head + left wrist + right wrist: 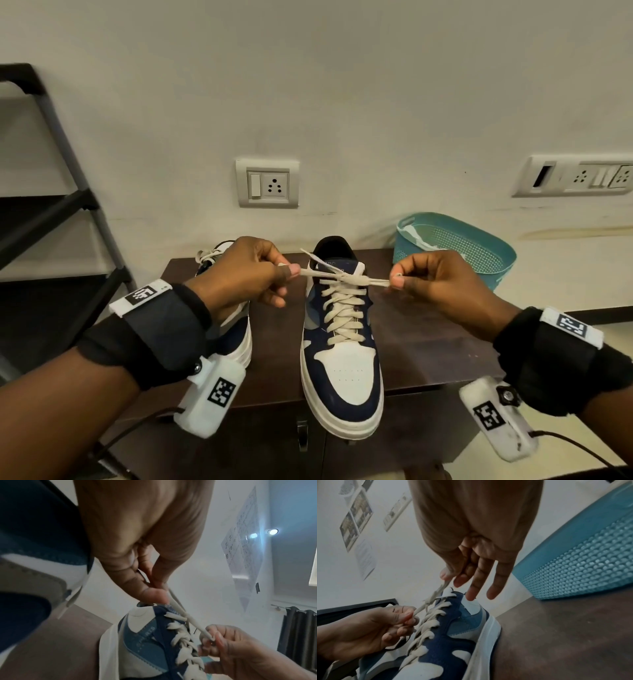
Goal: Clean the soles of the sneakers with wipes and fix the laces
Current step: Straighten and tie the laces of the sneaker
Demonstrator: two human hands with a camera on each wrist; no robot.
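A navy and white sneaker [342, 373] stands toe toward me on the dark brown table [428, 349]. Its cream lace [342, 274] is stretched taut sideways above the tongue. My left hand [253, 274] pinches the lace's left end between thumb and forefinger. My right hand [431, 277] pinches the right end. In the left wrist view my left hand [154, 593] holds the lace [180, 609] above the sneaker [150, 642]. In the right wrist view my right hand [452, 574] pinches the lace [436, 592], its other fingers extended. A second sneaker [233, 329] sits behind my left hand, mostly hidden.
A teal perforated basket [455, 250] with white wipes inside stands at the table's back right. A black shelf rack [61, 212] rises at the left. Wall sockets [267, 183] sit behind the sneakers. The table's front edge lies just beyond the sneaker's toe.
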